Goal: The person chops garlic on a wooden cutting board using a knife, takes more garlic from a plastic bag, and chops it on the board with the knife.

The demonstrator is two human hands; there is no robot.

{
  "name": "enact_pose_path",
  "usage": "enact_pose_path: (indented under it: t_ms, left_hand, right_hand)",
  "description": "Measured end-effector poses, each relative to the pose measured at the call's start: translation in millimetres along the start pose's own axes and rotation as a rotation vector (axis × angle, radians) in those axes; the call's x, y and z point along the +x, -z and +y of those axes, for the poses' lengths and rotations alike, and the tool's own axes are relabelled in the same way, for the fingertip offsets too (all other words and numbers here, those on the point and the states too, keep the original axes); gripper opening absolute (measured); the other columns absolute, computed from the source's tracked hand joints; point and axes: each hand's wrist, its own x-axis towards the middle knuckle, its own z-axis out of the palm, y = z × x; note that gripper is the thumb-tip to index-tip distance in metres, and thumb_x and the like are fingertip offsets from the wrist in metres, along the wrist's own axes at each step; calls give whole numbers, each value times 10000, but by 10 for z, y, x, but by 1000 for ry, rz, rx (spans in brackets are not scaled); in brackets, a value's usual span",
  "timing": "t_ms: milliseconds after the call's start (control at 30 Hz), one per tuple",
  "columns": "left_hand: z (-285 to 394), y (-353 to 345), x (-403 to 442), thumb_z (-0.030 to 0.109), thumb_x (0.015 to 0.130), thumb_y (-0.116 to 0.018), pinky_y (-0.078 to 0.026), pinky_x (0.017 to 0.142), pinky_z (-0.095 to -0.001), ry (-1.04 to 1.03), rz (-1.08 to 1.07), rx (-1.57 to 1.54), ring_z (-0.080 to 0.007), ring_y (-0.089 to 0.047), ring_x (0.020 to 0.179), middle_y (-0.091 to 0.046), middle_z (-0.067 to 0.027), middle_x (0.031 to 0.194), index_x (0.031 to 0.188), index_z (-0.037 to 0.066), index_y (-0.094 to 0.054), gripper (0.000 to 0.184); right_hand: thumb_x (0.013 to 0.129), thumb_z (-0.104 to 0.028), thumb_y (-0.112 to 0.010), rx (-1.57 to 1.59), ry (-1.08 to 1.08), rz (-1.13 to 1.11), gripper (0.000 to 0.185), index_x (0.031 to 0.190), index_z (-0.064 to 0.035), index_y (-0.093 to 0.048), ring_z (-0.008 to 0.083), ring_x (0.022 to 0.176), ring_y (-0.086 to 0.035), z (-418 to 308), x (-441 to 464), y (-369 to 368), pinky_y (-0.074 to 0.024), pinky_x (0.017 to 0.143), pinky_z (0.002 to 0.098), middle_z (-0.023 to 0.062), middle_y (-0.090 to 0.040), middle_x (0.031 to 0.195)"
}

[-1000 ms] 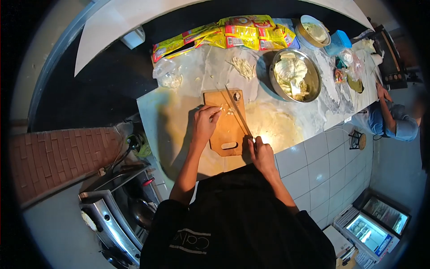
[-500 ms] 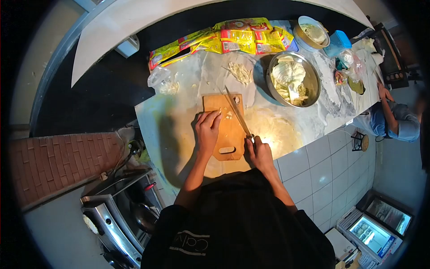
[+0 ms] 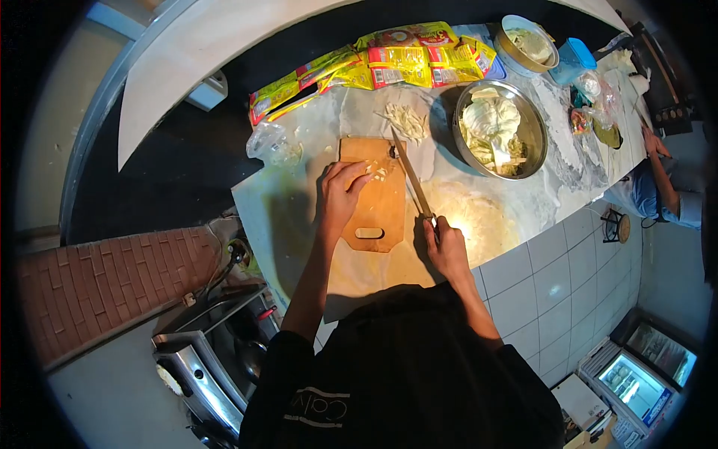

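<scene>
The tabletop (image 3: pixel 486 202) is the biggest thing here, made of pale stone with wavy marks. A row of yellow packets (image 3: pixel 396 67) sits along its far side. A round steel bowl (image 3: pixel 534 129) stands near them, with cabbage leaves (image 3: pixel 490 123) in it. The wooden cutting board (image 3: pixel 378 206) lies flat, close to the person, with its long way running from near to far.

The knife (image 3: pixel 411 173) comes next. Its long blade points away from the person and leans a bit to the left, by the board's right edge. I can't tell if it touches the board.

The right hand (image 3: pixel 447 251) has its grip wrapped around the knife handle. The left hand (image 3: pixel 342 196) is at the board's left side, with its fingers bent and the thumb close by. I can't tell if that grip is pinching anything.

A pile of pale strips (image 3: pixel 407 123) lies near the knife tip. The small pale bits (image 3: pixel 380 173) are the littlest. They sit on the far part of the board, just right of the left fingertips and left of the blade, so the left hand is nearer to them.
</scene>
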Motion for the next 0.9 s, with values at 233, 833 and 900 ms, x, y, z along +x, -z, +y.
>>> enact_pose_path:
  t_ms: [233,833,900]
  left_hand:
    - [150,60,-55,113,781,-801,-479,921,-399,37,-25,104,-329,-577,1073,-578,-160,1197,1245,-2,-602,518]
    - [106,106,-368,519,704,-796,-259,1143,-545,-11,-77,412,-450,-281,1418,-287,-269,1541,1458,12,-372,1002]
    - [-97,344,-337,468,684,-830,-270,1146,-549,-155,-153,335,-446,-320,1398,-341,-235,1513,1443,20,-396,982]
  right_hand:
    - [970,-173,-587,-33,7,-24,234,883,42,-560,460,652,-624,-85,50,5,-474,561,518,271,-625,691]
    - [951,-186,-612,-41,67,-66,249,833,30,-572,470,635,-609,-69,229,103,-463,550,505,273,-605,661]
    - [958,-191,-609,-13,126,-57,273,809,34,-567,438,580,-575,-33,239,67,-428,528,476,258,-576,629]
